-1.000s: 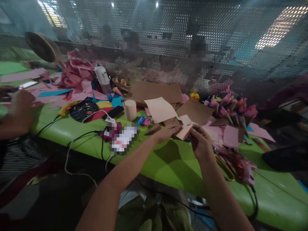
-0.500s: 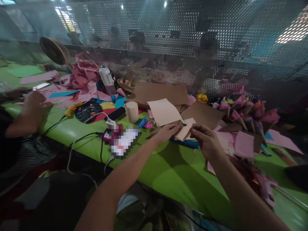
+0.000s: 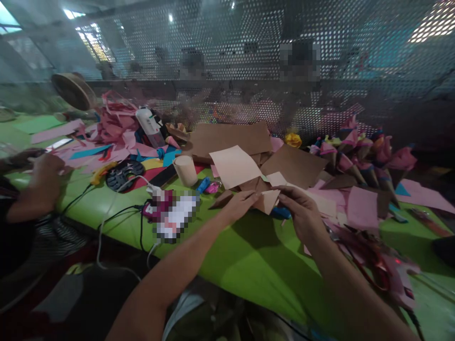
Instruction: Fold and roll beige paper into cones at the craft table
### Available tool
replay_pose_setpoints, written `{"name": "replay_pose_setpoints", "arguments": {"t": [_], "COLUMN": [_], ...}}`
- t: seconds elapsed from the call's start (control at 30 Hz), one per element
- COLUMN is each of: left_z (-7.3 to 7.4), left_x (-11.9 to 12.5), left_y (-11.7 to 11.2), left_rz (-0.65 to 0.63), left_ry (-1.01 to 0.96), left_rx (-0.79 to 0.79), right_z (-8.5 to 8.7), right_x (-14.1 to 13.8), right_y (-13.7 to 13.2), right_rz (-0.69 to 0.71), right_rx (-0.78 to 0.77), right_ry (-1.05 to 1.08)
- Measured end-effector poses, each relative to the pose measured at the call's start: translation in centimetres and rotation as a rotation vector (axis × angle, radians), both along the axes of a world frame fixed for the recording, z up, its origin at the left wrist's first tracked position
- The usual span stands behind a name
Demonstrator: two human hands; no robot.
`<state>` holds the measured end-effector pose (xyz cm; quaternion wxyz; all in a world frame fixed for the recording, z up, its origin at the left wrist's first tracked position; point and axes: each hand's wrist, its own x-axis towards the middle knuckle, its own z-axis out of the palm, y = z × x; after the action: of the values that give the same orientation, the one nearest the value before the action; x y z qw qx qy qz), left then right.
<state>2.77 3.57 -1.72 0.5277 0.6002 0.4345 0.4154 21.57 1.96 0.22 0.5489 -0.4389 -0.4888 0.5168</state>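
Note:
Between my two hands is a small folded piece of cream paper point(image 3: 268, 202), held just above the green table point(image 3: 245, 265). My left hand point(image 3: 239, 207) pinches its left side, with the fingers closed. At the right edge, my right hand point(image 3: 297, 203) grips it between thumb and fingertips. Under and behind it lie brown paper point(image 3: 222, 199) and a larger cream sheet point(image 3: 235, 166). A blue object point(image 3: 280, 212), partly hidden, rests below the folded paper near my right fingers.
A pink glue gun point(image 3: 400, 279) with a lit red light lies right of my right forearm. Left are a phone point(image 3: 177, 215) with cables, a roll of cream tape point(image 3: 186, 171) and a co-worker's hand point(image 3: 50, 166). Pink paper-topped cones point(image 3: 355, 154) stand at the back right.
The folded paper has opened a little and turned between my fingers. My left hand has shifted slightly left and down, and the whole view has moved a little.

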Motion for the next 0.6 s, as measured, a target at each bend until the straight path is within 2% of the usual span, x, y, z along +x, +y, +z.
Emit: {"name": "replay_pose_setpoints", "arguments": {"t": [0.23,0.43,0.6], "left_z": [0.9,1.1,1.5], "left_x": [0.1,0.1,0.0], "left_y": [-0.3,-0.4,-0.5], "left_rz": [0.038,-0.025,-0.030], "left_ry": [0.062,-0.003,0.048], "left_rx": [0.047,-0.083,-0.018], "right_z": [-0.2,-0.2,-0.1], "right_x": [0.0,-0.4,-0.2], "right_y": [-0.2,-0.5,-0.6], "right_rz": [-0.056,-0.099,-0.079], "right_rx": [0.031,0.144,0.093], "right_ry": [-0.042,-0.053,-0.032]}}
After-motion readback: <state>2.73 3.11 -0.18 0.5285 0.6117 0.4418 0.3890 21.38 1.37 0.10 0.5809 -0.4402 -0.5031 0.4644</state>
